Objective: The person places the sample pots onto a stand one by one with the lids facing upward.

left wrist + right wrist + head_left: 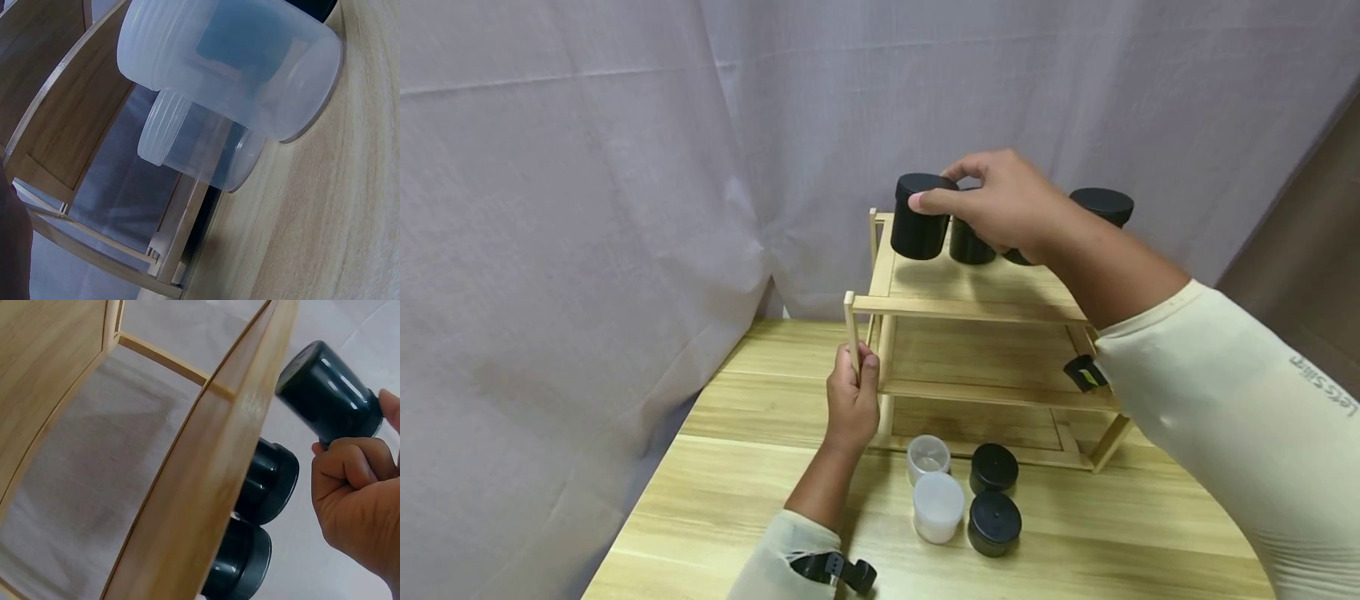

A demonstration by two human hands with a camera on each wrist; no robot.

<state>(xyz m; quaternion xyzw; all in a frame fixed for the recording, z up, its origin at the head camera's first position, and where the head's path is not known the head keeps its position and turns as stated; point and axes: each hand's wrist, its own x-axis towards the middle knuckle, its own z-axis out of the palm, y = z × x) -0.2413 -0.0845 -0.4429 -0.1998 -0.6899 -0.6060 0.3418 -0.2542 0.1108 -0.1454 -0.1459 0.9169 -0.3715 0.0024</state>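
Note:
My right hand (1007,200) pinches a black lidded jar (919,218) near its lid, thumb in front and fingers behind. In the right wrist view this jar (328,394) hangs tilted above the wooden shelf's top board (187,481). Other black jars (972,242) stand on that top tier, partly hidden behind my right hand. With my left hand (854,396) I grip the front left upright (852,329) of the shelf. In the left wrist view only a dark edge of the left hand (14,244) shows.
Before the shelf, two clear plastic jars (937,504) stand beside two black jars (994,521) on the wooden table (737,483). Another black jar (1102,204) stands at the top tier's right. A grey curtain (587,208) hangs behind. The lower tiers (977,358) lie beneath.

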